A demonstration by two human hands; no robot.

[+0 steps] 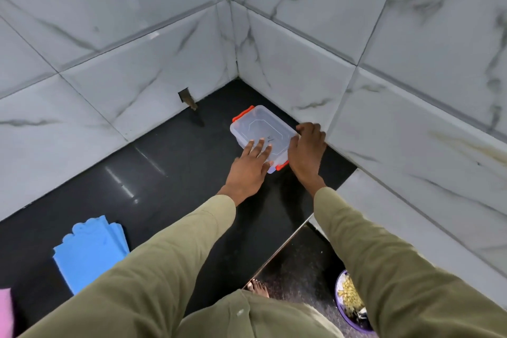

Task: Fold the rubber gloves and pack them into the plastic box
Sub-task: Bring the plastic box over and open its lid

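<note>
A clear plastic box [259, 129] with its lid on and orange clips at both ends lies on the black counter [170, 173], near the tiled corner. My left hand [248, 170] rests flat on the near part of the lid, fingers spread. My right hand [307, 149] curls over the box's right edge beside the near orange clip. A blue rubber glove [87, 252] lies flat at the counter's front left, fingers pointing away from me. Whether anything is inside the box cannot be made out.
Marble-patterned tiled walls [356, 63] enclose the counter at the back and right. A small hole with a brown stub [189, 99] sits in the left wall. Something pink [5, 313] shows at the bottom left edge. Below the counter edge are a purple bowl [351, 302] and a bare foot [258, 287].
</note>
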